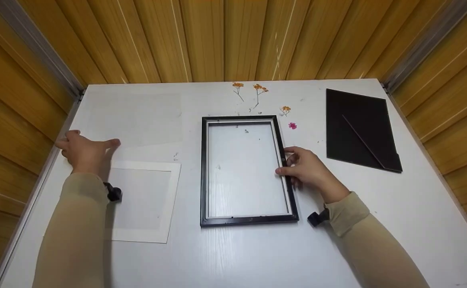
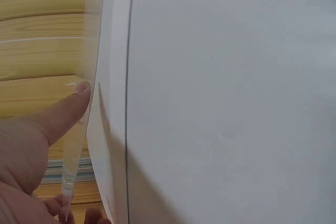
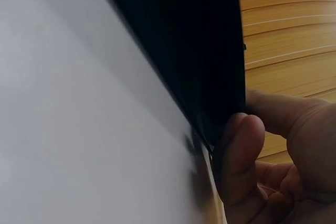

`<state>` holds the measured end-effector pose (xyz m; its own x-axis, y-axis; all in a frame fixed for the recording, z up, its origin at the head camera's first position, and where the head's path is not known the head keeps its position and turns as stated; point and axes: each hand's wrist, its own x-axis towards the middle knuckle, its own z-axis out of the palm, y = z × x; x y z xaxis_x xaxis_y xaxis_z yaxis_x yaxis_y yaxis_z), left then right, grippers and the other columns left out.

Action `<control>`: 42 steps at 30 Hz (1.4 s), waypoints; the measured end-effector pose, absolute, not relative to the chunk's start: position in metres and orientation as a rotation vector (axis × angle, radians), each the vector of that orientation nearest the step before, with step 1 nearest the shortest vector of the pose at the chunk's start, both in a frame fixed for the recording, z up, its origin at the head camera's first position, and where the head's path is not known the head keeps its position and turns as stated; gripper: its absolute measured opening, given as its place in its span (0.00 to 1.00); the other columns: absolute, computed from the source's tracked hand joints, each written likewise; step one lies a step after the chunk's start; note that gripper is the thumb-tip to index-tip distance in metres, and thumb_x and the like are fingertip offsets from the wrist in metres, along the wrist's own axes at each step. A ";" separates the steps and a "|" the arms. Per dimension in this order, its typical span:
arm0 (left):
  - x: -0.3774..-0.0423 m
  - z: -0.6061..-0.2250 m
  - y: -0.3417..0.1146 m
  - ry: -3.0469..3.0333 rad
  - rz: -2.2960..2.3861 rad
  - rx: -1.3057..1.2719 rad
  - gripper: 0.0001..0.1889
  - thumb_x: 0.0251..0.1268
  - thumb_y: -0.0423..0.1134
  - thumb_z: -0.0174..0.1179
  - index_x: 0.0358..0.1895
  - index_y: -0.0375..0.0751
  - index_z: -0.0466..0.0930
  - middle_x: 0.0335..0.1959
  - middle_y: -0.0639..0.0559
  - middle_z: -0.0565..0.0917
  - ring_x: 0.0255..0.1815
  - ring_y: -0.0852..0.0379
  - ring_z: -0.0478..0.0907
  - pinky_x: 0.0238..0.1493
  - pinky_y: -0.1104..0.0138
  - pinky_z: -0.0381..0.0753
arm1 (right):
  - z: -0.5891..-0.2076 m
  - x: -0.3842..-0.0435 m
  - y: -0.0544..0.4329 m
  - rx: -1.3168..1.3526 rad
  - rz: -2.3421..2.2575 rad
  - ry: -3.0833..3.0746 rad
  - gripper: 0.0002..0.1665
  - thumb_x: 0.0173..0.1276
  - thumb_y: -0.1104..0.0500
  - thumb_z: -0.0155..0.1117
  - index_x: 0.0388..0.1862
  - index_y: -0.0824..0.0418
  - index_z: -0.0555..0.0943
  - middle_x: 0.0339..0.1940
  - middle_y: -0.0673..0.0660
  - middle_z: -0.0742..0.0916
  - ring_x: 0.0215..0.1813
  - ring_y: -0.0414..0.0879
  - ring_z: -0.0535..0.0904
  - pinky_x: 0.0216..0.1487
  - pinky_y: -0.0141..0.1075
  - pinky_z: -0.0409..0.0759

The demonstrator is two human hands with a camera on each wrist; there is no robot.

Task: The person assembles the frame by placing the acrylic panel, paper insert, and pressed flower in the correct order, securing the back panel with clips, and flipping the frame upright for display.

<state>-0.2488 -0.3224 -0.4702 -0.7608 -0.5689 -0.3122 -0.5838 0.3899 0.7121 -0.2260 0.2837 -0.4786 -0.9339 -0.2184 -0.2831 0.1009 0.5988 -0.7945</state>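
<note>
My left hand holds a clear plastic sheet by its near edge, at the table's left side. In the left wrist view the thumb and fingers touch the edge of the sheet, which bows slightly. Below that hand lies a white mat board with a rectangular opening, partly hidden by the forearm. The right hand grips the right side of a black picture frame, thumb on the inner edge. In the right wrist view, fingers pinch the frame's dark outer side.
Orange dried flowers and a small pink flower lie behind and right of the frame. A black backing board with a slanted strip on it rests at the right. Wooden-slat walls enclose the white table.
</note>
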 end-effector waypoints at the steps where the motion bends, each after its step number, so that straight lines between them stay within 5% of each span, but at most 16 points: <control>1: -0.248 -0.469 -0.320 2.585 1.425 -1.090 0.74 0.58 0.58 0.87 0.95 0.45 0.39 0.93 0.36 0.37 0.95 0.35 0.48 0.93 0.43 0.64 | -0.478 -0.226 0.284 -0.094 -1.268 2.474 0.53 0.70 0.56 0.86 0.87 0.68 0.69 0.47 0.60 0.82 0.22 0.40 0.81 0.24 0.33 0.83; 4: -0.243 -0.463 -0.313 2.501 1.642 -1.092 0.71 0.61 0.51 0.87 0.95 0.56 0.38 0.94 0.45 0.36 0.97 0.44 0.48 0.95 0.53 0.61 | -0.479 -0.224 0.284 -0.081 -1.272 2.467 0.53 0.70 0.57 0.86 0.87 0.67 0.69 0.48 0.60 0.82 0.21 0.40 0.80 0.23 0.34 0.83; 10: -0.233 -0.459 -0.297 2.045 2.284 -1.054 0.68 0.63 0.41 0.86 0.93 0.70 0.41 0.96 0.55 0.49 0.86 0.48 0.71 0.89 0.58 0.72 | -0.483 -0.220 0.289 -0.086 -1.235 2.475 0.54 0.70 0.55 0.86 0.87 0.68 0.68 0.49 0.61 0.84 0.22 0.41 0.81 0.24 0.35 0.84; 16: -0.229 -0.465 -0.283 1.548 2.796 -0.950 0.65 0.62 0.28 0.84 0.92 0.68 0.49 0.92 0.56 0.56 0.77 0.52 0.78 0.80 0.59 0.83 | -0.484 -0.220 0.292 -0.086 -1.247 2.478 0.54 0.70 0.55 0.86 0.86 0.69 0.69 0.47 0.60 0.84 0.22 0.41 0.81 0.23 0.36 0.84; 21: -0.230 -0.470 -0.271 1.318 2.976 -0.910 0.62 0.66 0.24 0.79 0.91 0.68 0.49 0.88 0.61 0.59 0.81 0.55 0.71 0.82 0.64 0.79 | -0.481 -0.221 0.291 -0.093 -1.234 2.478 0.54 0.70 0.55 0.86 0.87 0.69 0.68 0.48 0.61 0.84 0.22 0.41 0.81 0.23 0.36 0.83; 28: -0.240 -0.469 -0.256 0.924 3.270 -0.951 0.40 0.73 0.19 0.69 0.83 0.48 0.69 0.75 0.56 0.71 0.76 0.58 0.73 0.81 0.71 0.76 | -0.477 -0.221 0.287 -0.100 -1.185 2.540 0.53 0.70 0.54 0.86 0.86 0.67 0.70 0.51 0.64 0.85 0.21 0.42 0.81 0.23 0.37 0.85; 37: -0.239 -0.480 -0.238 1.268 3.139 -0.770 0.58 0.82 0.28 0.66 0.90 0.91 0.42 0.93 0.62 0.52 0.92 0.50 0.62 0.84 0.51 0.80 | -0.478 -0.220 0.283 -0.090 -1.202 2.521 0.54 0.70 0.55 0.86 0.87 0.67 0.68 0.51 0.63 0.84 0.21 0.42 0.83 0.24 0.38 0.87; 42: -0.242 -0.485 -0.229 1.365 3.104 -0.659 0.61 0.86 0.32 0.63 0.84 1.03 0.30 0.94 0.60 0.48 0.91 0.47 0.65 0.81 0.46 0.83 | -0.476 -0.222 0.282 -0.106 -1.201 2.529 0.54 0.70 0.55 0.86 0.87 0.68 0.68 0.50 0.63 0.84 0.21 0.42 0.83 0.24 0.38 0.87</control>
<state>-0.2423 -0.2291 -0.4847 -0.8804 -0.4238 -0.2127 0.1297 -0.6467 0.7516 -0.2215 0.2820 -0.4757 -0.9400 -0.2091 -0.2696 0.0768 0.6404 -0.7642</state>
